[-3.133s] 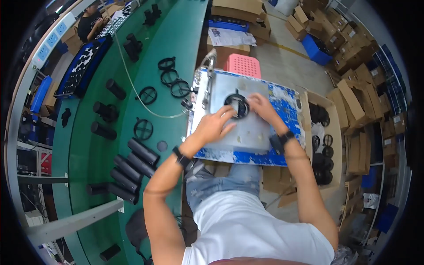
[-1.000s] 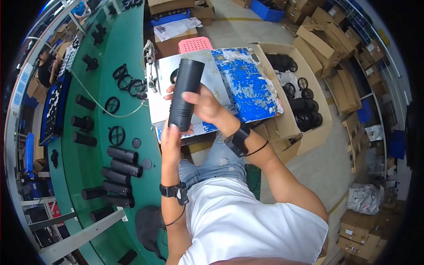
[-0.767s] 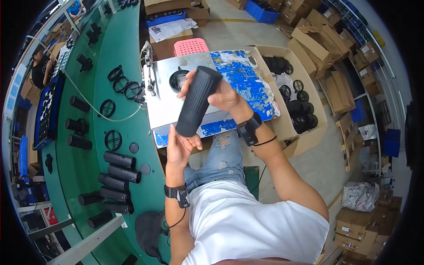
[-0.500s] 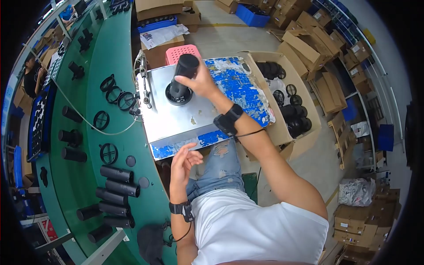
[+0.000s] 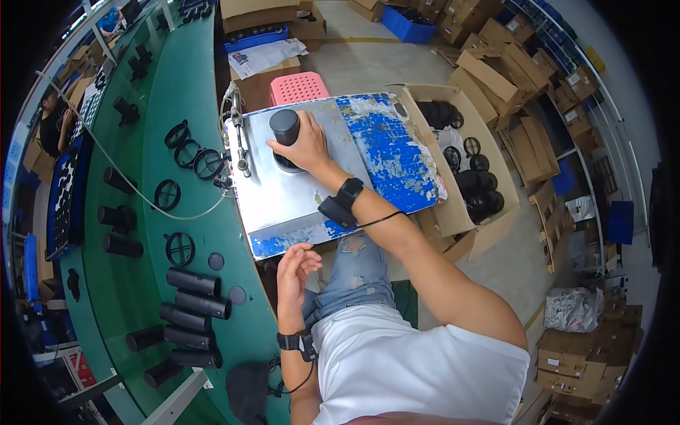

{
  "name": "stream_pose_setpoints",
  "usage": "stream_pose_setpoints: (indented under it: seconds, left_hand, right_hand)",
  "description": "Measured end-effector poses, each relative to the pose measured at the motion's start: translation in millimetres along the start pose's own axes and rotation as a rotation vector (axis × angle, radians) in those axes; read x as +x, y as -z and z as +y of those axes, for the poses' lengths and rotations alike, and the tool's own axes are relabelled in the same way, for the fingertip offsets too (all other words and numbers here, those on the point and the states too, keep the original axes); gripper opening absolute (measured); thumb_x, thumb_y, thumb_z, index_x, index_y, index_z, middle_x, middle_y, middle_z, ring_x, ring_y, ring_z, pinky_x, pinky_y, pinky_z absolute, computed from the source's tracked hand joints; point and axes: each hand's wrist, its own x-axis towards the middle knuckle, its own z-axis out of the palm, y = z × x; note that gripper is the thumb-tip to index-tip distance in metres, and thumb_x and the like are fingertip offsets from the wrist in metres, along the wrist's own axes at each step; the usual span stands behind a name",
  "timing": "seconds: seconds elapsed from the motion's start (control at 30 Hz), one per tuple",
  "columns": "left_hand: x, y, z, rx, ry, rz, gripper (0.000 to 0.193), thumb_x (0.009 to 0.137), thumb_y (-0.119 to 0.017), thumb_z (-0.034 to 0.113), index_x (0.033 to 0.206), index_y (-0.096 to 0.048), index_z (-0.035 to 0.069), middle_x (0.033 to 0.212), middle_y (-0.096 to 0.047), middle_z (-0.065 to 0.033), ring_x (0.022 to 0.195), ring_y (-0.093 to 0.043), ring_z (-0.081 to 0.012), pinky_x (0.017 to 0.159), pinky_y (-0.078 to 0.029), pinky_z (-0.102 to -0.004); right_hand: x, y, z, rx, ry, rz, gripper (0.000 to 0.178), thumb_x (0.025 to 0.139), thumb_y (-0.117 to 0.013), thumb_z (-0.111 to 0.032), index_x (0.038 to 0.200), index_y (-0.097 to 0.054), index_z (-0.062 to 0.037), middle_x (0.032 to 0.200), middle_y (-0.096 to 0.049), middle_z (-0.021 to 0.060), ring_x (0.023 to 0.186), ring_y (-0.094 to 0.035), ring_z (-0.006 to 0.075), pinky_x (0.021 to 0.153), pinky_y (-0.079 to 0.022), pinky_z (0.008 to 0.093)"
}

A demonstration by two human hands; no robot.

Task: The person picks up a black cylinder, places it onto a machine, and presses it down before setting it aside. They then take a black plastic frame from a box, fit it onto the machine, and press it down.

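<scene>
My right hand (image 5: 309, 145) is wrapped round a black cylinder (image 5: 285, 126) above the bare metal plate (image 5: 273, 205) of the work stand. The cylinder stands nearly upright, its flat round end facing up. Around its lower end a dark round rim partly shows; the hand hides the rest. My left hand (image 5: 298, 269) hangs by the stand's front edge, above my leg, its fingers loosely curled and apart with nothing in them. Straps with small black devices sit on both wrists.
A small metal air cylinder (image 5: 239, 134) lines the plate's left edge. On the green bench (image 5: 212, 237) lie black cross-spoked rings (image 5: 180, 249) and several black tubes (image 5: 193, 281). A cardboard box (image 5: 506, 216) of black parts stands at right; a pink stool (image 5: 299, 86) is behind.
My right hand has brought the tilted black cylinder down and more upright over the plate. My left hand stays by the front edge, its fingers slightly more curled.
</scene>
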Motion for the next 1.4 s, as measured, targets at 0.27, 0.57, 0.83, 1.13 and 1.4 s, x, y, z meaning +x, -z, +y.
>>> stream_pose_setpoints:
  seconds: [0.27,0.57,0.83,1.13,1.4]
  left_hand:
    - [4,17,54,0.122,-0.141,0.053,0.02,0.096,-0.051,0.018,0.105,-0.056,0.0,0.083,-0.064,-0.0106,0.073,-0.062,-0.0162,0.069,-0.049,-0.0251]
    - [97,41,157,0.586,-0.55,0.236,0.02,0.096,-0.055,0.02,0.098,-0.06,0.001,0.079,-0.062,-0.0036,0.073,-0.056,-0.0096,0.066,-0.042,-0.0218]
    - [231,111,209,1.905,-0.478,0.539,0.038,0.086,-0.05,0.02,0.119,-0.063,0.008,0.108,-0.067,-0.0187,0.102,-0.063,-0.0371,0.09,-0.048,-0.0426]
    - [228,122,207,1.768,-0.195,0.529,0.035,0.075,-0.051,0.018,0.101,-0.072,0.007,0.101,-0.068,-0.0219,0.098,-0.064,-0.0395,0.091,-0.049,-0.0446]
    - [185,113,200,1.325,-0.673,0.447,0.042,0.082,-0.06,0.01,0.123,-0.055,0.001,0.119,-0.059,-0.0167,0.109,-0.059,-0.0289,0.096,-0.045,-0.0381]
  right_hand:
    - [23,-1,23,0.778,0.011,-0.495,0.044,0.076,-0.078,-0.02,0.11,-0.057,-0.0026,0.101,-0.064,0.0044,0.098,-0.059,0.0129,0.09,-0.046,0.0295]
    - [-5,-11,40,0.681,-0.007,-0.272,0.057,0.075,-0.081,-0.03,0.115,-0.051,-0.0027,0.099,-0.062,0.0101,0.092,-0.059,0.0192,0.086,-0.047,0.0322]
    - [1,-10,40,0.75,0.048,-0.3,0.054,0.081,-0.076,-0.031,0.117,-0.046,-0.0044,0.102,-0.063,0.0082,0.097,-0.059,0.0162,0.091,-0.045,0.0315]
    - [-2,-14,40,0.75,0.05,-0.306,0.058,0.078,-0.078,-0.031,0.119,-0.045,-0.0041,0.102,-0.062,0.0077,0.097,-0.058,0.016,0.091,-0.045,0.0316]
    - [43,42,1,1.225,0.122,0.077,0.051,0.077,-0.078,-0.026,0.112,-0.05,-0.0016,0.093,-0.062,0.0079,0.088,-0.06,0.0168,0.081,-0.049,0.0344]
